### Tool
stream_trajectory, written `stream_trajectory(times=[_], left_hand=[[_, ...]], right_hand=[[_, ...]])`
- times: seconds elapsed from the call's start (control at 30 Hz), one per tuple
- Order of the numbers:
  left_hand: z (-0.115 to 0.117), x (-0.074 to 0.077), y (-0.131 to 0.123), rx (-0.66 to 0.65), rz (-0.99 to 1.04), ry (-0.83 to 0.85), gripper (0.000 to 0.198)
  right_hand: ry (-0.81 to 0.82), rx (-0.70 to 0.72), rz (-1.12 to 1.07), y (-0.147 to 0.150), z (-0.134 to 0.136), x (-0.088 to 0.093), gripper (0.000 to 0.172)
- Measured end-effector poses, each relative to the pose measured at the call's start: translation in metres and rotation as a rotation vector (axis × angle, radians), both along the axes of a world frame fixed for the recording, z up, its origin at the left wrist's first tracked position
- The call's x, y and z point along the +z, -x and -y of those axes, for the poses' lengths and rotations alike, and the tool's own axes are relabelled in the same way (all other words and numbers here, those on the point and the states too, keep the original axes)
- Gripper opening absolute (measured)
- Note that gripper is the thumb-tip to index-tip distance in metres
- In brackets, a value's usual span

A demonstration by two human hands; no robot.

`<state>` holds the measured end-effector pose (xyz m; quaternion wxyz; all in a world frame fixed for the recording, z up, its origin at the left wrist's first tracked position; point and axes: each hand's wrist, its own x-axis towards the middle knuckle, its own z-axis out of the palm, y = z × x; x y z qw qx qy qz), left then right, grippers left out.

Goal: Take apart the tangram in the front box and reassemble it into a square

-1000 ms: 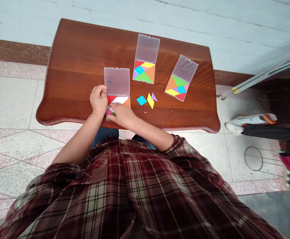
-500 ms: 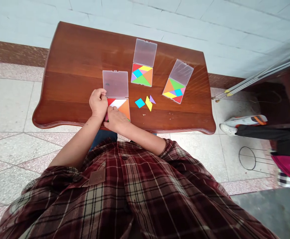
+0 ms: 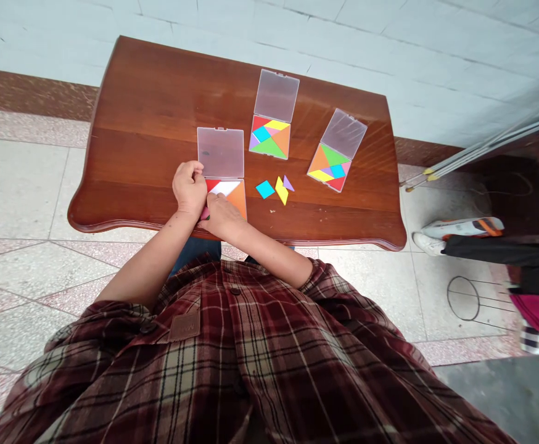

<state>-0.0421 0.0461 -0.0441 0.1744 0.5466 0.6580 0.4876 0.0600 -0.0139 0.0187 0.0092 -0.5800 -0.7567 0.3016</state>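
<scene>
A clear plastic tangram case lies open near the table's front edge, its lid (image 3: 221, 154) folded back. Inside show a red piece (image 3: 211, 184), an orange piece (image 3: 238, 200) and a bare white strip (image 3: 226, 189). My left hand (image 3: 189, 190) rests at the case's left edge, fingers curled; whether they hold anything is hidden. Over the case's lower left, my right hand (image 3: 223, 216) has thumb and fingers closed about a pink piece (image 3: 205, 213), mostly covered. To the right lie a blue square (image 3: 264, 189), a yellow parallelogram (image 3: 281, 191) and a purple triangle (image 3: 288, 183).
Two more open cases, one at the back (image 3: 271, 137) and one at the right (image 3: 329, 168), hold filled tangrams. The brown wooden table (image 3: 158, 92) stands by a pale wall. Another person's leg (image 3: 482, 250) and a wire ring frame (image 3: 464, 298) are at right.
The whole view has shifted slightly, so the table appears further right. Both hands stay at the same case, the right fingers moving only slightly over the pink piece.
</scene>
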Motion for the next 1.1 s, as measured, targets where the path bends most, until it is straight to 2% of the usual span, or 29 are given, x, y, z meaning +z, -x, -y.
stream_trajectory(times=[0.13, 0.3, 0.5, 0.6, 0.7, 0.8, 0.87, 0.97, 1.1], left_hand=[[-0.001, -0.002, 0.001, 0.003, 0.017, -0.012, 0.024], [-0.004, -0.005, 0.003, 0.012, 0.053, -0.024, 0.024], [-0.009, -0.014, 0.008, 0.014, 0.12, -0.095, 0.023], [-0.012, -0.019, 0.009, 0.008, 0.178, -0.137, 0.02], [-0.014, -0.022, 0.009, -0.001, 0.213, -0.143, 0.015], [-0.015, -0.024, 0.008, -0.011, 0.227, -0.141, 0.01], [-0.015, -0.025, 0.009, -0.017, 0.237, -0.145, 0.009], [-0.015, -0.027, 0.01, -0.023, 0.249, -0.159, 0.011], [-0.015, -0.029, 0.012, -0.021, 0.236, -0.183, 0.014]], right_hand=[[0.006, 0.013, -0.012, -0.003, -0.003, 0.0, 0.04], [0.037, 0.073, -0.041, -0.004, -0.011, 0.001, 0.016], [0.001, -0.011, -0.132, -0.014, -0.017, 0.003, 0.014], [-0.054, -0.11, -0.259, -0.04, -0.021, 0.002, 0.011], [-0.123, -0.279, -0.339, -0.082, -0.024, -0.004, 0.011], [-0.159, -0.429, -0.27, -0.125, -0.021, -0.013, 0.017], [-0.167, -0.471, -0.186, -0.146, -0.017, -0.018, 0.018], [-0.206, -0.493, -0.123, -0.161, -0.009, -0.023, 0.014], [-0.258, -0.502, -0.083, -0.156, -0.005, -0.022, 0.013]])
